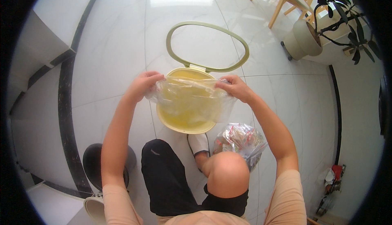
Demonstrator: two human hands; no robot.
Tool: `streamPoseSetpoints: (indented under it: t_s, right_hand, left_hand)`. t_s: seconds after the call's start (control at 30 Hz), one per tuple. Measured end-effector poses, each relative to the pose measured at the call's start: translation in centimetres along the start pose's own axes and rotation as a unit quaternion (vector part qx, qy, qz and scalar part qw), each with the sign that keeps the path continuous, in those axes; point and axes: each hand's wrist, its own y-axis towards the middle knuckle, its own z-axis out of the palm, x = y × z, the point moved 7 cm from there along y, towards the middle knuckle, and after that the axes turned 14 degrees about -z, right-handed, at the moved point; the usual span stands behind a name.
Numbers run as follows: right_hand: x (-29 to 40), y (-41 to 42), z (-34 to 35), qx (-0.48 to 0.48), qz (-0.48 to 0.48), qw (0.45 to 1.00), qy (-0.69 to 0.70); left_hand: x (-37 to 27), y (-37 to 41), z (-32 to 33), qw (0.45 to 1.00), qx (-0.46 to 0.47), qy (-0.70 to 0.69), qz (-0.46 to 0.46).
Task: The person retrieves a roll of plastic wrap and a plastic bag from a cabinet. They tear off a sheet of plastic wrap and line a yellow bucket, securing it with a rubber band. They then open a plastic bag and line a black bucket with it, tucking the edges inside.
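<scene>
A clear plastic bag (193, 98) is stretched between my two hands over a yellow trash bin (183, 130). My left hand (145, 84) pinches the bag's upper left edge, and my right hand (234, 87) grips its upper right edge. Through the thin film the bin's yellow inside shows. Behind the bin, its green oval rim ring (246, 53) is tipped up and back on a hinge. A tied-looking clear bag (240, 142) full of rubbish sits on the floor beside my knee, to the right of the bin.
A potted plant (301, 39) on a wheeled base and a wooden chair (284, 1) stand at the far right. At the lower left is a dark round bin (92, 163), near a cream container (94, 208). Assorted small items (332, 182) lie along the right wall.
</scene>
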Motion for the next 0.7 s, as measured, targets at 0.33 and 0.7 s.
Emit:
streamPoseSetpoints:
  t_s: [0.33,0.7]
  right_hand:
    - [-9.2,-0.6,-1.7,-0.254,0.097,0.943,0.192]
    - [-13.3,0.5,-0.9,-0.255,0.129,0.951,0.121]
  left_hand:
    - [-2.8,5.3,0.7,0.979,-0.069,0.186,0.049]
    - [0.9,10.3,0.5,0.988,-0.105,0.116,0.016]
